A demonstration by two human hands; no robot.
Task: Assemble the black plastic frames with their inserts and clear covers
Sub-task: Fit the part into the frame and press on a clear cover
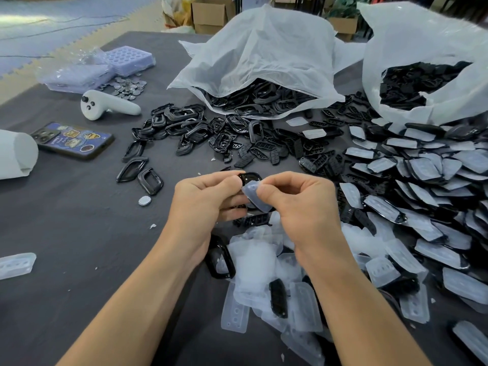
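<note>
Closest on the bench (79, 273), a heap of clear covers (253, 262) is piled under the wrists. Just above that, a black frame (250, 178) is gripped in the curled fingers of the left hand (211, 199), while one clear cover (254, 198) is pinched against it by thumb and forefinger of the right hand (298, 204). Further back, loose frames (184, 125) are scattered about, and two white bags (264, 56) stuffed with black parts are slumped behind them.
</note>
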